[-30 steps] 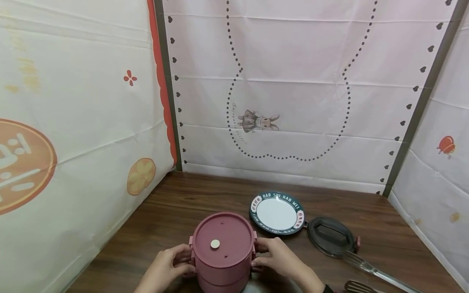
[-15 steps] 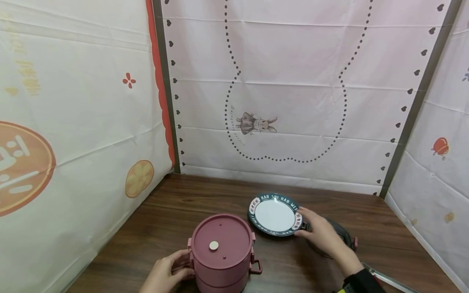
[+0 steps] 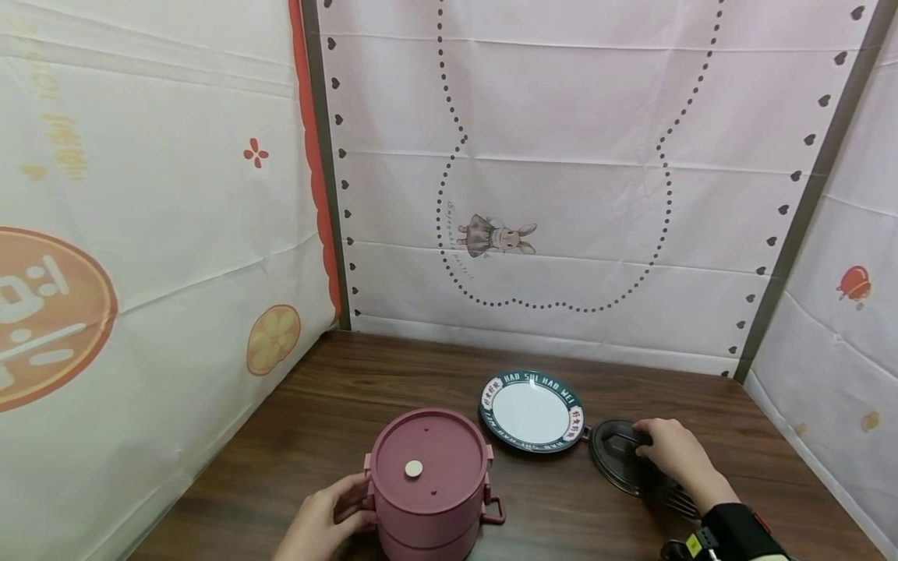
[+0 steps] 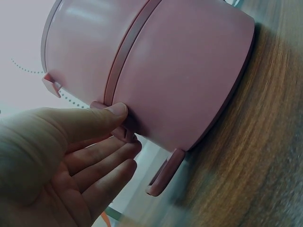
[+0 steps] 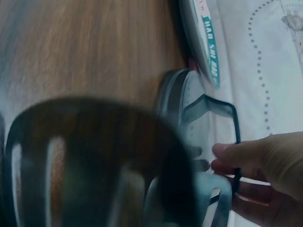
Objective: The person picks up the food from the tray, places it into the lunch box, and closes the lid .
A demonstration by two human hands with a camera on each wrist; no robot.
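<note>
Hands are working at the near part of the bench (image 3: 393,374), each on a different thing. The left hand (image 3: 324,523) is resting against the left side of the pink stacked lunch box (image 3: 429,487), which is standing upright near the front edge of the bench; in the left wrist view the thumb (image 4: 90,120) is pressing on the seam between the two tiers, just beside a side clasp (image 4: 124,134), and the other fingers are lying loosely open under it, not closing around anything. The right hand (image 3: 672,453) is lying on the dark round lid (image 3: 617,460), which is flat on the bench toward the right edge, and the fingertips (image 5: 236,153) are touching the raised rectangular handle on the top of the lid; I cannot tell if they are really gripping it. The white plate with green rim (image 3: 532,411) is sitting between the lunch box and the lid, its rim just beside the lid. A metal fork (image 3: 675,502) is lying partly under the right wrist, near the front right corner. The right wrist is wearing a black band (image 3: 730,530).
</note>
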